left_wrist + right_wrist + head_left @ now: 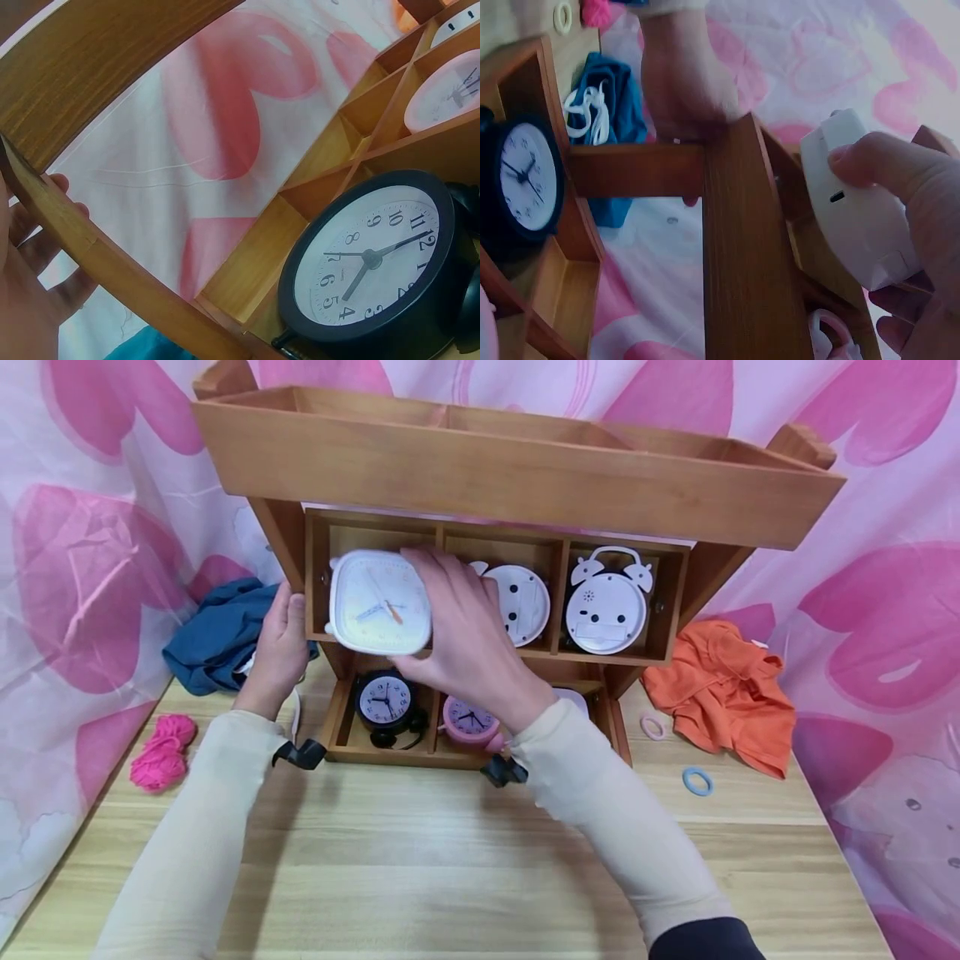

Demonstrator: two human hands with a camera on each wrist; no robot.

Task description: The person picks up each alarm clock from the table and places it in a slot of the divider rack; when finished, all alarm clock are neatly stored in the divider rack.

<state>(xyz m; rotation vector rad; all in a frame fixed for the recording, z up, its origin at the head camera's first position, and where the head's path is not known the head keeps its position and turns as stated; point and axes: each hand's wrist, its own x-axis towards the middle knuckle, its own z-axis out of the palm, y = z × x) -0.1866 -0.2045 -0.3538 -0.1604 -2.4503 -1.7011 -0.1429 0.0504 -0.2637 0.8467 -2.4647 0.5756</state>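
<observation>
My right hand (476,639) grips a white square alarm clock (367,581) by its side, thumb below and fingers over the top. The clock's face points up at the front of the left compartment of the wooden shelf's (510,477) middle tier. In the right wrist view, the thumb presses on the clock's white casing (862,217). My left hand (273,652) holds the left end of that tier; its fingers (71,289) wrap behind the board. In the lower tier, a black twin-bell alarm clock (384,697) and a pink alarm clock (468,722) lie face up.
Two white twin-bell clocks, one at the right (606,614) and one in the middle (525,602), lie face down in the middle tier. Blue cloth (217,639) and pink yarn (161,752) lie left; orange cloth (727,693) and a blue ring (697,781) lie right.
</observation>
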